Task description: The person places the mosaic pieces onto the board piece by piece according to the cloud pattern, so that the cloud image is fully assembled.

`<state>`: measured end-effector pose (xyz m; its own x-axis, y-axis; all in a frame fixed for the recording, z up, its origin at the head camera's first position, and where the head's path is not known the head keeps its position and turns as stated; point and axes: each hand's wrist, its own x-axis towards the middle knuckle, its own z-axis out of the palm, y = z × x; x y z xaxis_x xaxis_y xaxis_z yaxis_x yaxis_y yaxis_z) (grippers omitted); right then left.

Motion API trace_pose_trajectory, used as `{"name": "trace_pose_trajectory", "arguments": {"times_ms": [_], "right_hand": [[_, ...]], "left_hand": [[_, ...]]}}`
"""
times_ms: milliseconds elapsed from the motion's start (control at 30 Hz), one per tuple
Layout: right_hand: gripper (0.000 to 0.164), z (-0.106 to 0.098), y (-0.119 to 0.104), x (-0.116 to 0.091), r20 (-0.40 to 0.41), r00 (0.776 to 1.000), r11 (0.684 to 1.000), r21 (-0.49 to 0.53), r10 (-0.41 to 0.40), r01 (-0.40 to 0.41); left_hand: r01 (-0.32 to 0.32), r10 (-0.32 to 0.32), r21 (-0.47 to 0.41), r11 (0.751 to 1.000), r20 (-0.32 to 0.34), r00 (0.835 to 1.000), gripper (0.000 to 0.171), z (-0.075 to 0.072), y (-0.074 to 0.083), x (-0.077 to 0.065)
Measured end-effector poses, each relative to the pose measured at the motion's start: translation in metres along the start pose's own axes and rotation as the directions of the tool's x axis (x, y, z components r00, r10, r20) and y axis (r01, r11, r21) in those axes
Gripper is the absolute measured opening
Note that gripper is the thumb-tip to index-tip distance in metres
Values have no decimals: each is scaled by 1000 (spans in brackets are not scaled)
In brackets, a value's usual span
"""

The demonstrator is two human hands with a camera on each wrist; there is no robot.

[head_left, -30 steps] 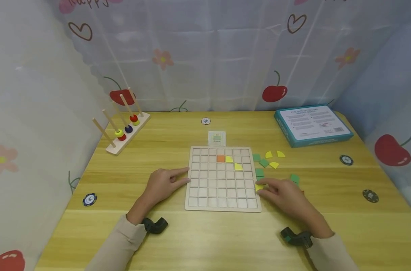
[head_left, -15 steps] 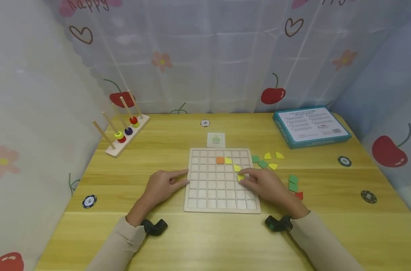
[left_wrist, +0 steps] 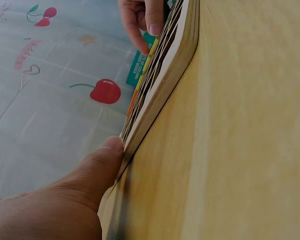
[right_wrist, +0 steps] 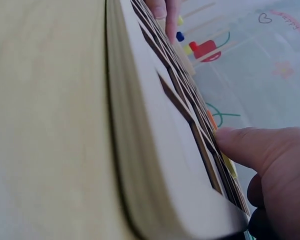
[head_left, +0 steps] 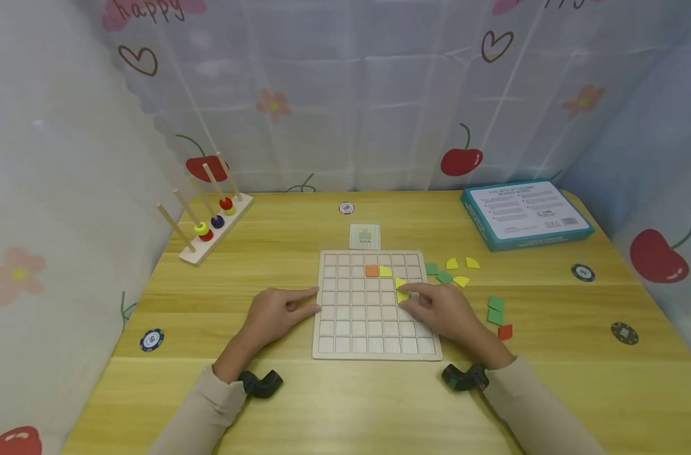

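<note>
A square wooden grid board [head_left: 356, 330] lies in the middle of the table. My right hand [head_left: 450, 311] reaches over its right side, pinching a yellow quarter-circle tile [head_left: 402, 296] between thumb and index finger, low over a grid cell. Just above that tile, a second yellow tile [head_left: 399, 282] sits partly covered by the fingertips. One row higher are an orange square tile [head_left: 372, 270] and another yellow tile [head_left: 385, 271], side by side. On the left, the extended thumb and index finger of my left hand [head_left: 274, 314] touch the board's edge, as the left wrist view also shows.
Green tiles [head_left: 444, 277], yellow tiles [head_left: 461, 282] and a red tile [head_left: 505, 332] lie right of the board. A pattern card [head_left: 365, 236] lies behind it. A peg stand with beads [head_left: 217, 230], a teal box [head_left: 527, 213] and several poker chips [head_left: 152, 340] are around.
My right hand has carried the yellow quarter-circle tile from beside the board's right edge leftward onto the grid, then slightly further up to the tile above. My left hand has stayed at the edge.
</note>
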<state>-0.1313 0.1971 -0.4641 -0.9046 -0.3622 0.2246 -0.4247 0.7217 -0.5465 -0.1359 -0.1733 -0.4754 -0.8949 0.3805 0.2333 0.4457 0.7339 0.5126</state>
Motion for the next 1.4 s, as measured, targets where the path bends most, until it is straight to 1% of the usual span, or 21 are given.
{"name": "trace_pose_trajectory", "arguments": {"times_ms": [133, 300, 467, 600, 733, 867, 933, 1033, 1167, 1267, 1333, 1400], "right_hand": [[26, 1, -1, -1, -15, 1000, 1000, 1, 11, -11], [22, 0, -2, -2, -7, 999, 999, -5, 35, -35], [22, 0, -2, -2, 2, 999, 999, 0, 39, -39], [24, -1, 0, -4, -12, 999, 998, 33, 51, -51], [25, -5, 4, -8, -89, 995, 996, 72, 53, -46], [23, -14, 15, -11, -205, 979, 998, 67, 18, -4], [22, -21, 21, -15, -237, 971, 999, 42, 36, -27], [24, -35, 31, -22, -241, 964, 993, -8, 114, -120], [31, -49, 45, -33, -210, 949, 961, -95, 234, -258], [36, -55, 52, -38, -190, 934, 936, -123, 304, -330], [38, -56, 54, -39, -187, 930, 929, -135, 317, -344], [39, -57, 55, -38, -189, 933, 930, -148, 307, -336]], "left_hand": [[-10, 10, 1, 1000, -6, 1000, 41, 1, 0, 0], [-8, 8, 3, 1000, -8, 1000, 40, 1, 0, 0], [-7, 7, 5, 1000, -11, 1000, 41, 0, 0, -1], [-8, 8, 0, 1000, -13, 1000, 41, 0, -1, -1], [-13, 13, -1, 1000, -18, 1000, 41, 0, -1, -2], [-20, 20, 0, 1000, -21, 1000, 40, 0, 0, -1], [-22, 22, -1, 1000, -21, 1000, 40, 0, 2, -1], [-23, 23, 2, 1000, -22, 999, 40, -1, 3, 0], [-18, 18, -4, 1000, -21, 1000, 39, -1, 3, 1], [-16, 16, -8, 1000, -23, 1000, 39, 0, 2, 0], [-17, 17, -7, 1000, -29, 999, 39, 0, 2, 0], [-14, 14, -4, 1000, -31, 999, 39, 0, 2, -1]]}}
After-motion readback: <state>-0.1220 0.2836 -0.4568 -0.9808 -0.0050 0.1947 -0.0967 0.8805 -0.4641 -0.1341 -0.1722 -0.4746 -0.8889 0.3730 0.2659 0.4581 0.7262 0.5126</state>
